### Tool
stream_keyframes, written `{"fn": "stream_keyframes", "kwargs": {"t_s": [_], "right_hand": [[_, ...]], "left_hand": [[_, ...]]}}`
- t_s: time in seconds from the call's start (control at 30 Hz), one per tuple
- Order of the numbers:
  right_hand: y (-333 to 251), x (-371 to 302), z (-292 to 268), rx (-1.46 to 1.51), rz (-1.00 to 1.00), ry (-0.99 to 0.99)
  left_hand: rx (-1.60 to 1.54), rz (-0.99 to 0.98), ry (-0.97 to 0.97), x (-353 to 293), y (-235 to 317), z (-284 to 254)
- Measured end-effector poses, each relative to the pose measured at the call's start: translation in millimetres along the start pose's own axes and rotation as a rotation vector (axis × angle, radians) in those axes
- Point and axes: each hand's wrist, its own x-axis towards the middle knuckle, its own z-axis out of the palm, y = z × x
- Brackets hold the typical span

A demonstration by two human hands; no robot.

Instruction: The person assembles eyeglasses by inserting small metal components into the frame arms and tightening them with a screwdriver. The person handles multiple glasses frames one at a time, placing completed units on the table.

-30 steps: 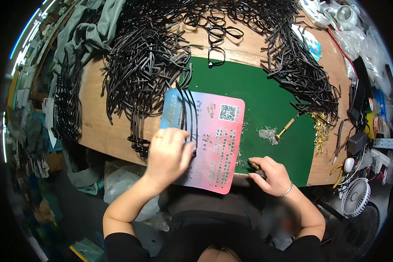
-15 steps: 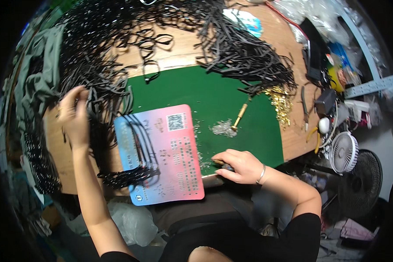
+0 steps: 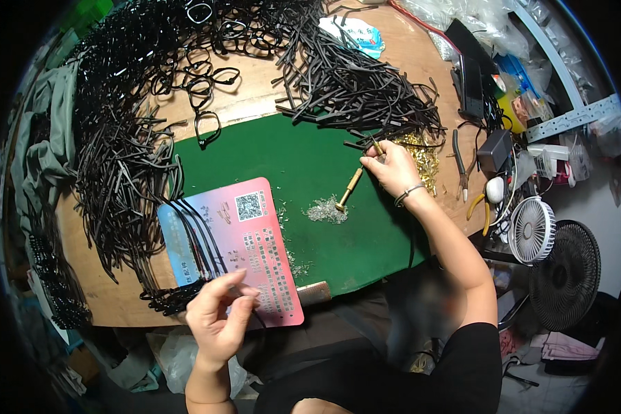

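Observation:
My left hand [image 3: 217, 317] is over the near edge of a pink-and-blue printed card [image 3: 245, 200], thumb and fingers curled together. A thin black cord [image 3: 260, 319] seems to hang from its fingertips. My right hand [image 3: 395, 170] reaches to the far right of the green mat [image 3: 255, 148], thumb and fingers closed on a small brass-coloured tool [image 3: 377, 148], mostly hidden by the fingers. Beside that hand, a brass-handled tool [image 3: 352, 188] lies with its head at a pile of tiny silver pieces [image 3: 326, 211]. Several black cords [image 3: 199, 231] lie across the card.
Heaps of black cords [image 3: 355, 86] spread over the table's far side and left. Gold clips [image 3: 424, 162] lie right of the mat. Pliers [image 3: 460, 162], a white fan [image 3: 531, 231] and a black fan [image 3: 566, 276] are farther right. Grey cloth [image 3: 38, 165] hangs at left.
My right hand has moved from the mat's near edge to its far right, by the cords. My left hand has come from the left cord heap to the card's near edge.

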Motion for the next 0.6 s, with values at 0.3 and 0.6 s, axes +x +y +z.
{"fn": "stream_keyframes", "kwargs": {"t_s": [0.3, 0.6], "right_hand": [[-4, -10, -14, 0.009, -0.080, 0.068], [-63, -121, -8, 0.371, -0.419, -0.633]], "left_hand": [[-0.120, -0.176, -0.165, -5, -17, 43], [-0.357, -0.671, -0.374, -11, -11, 58]]}}
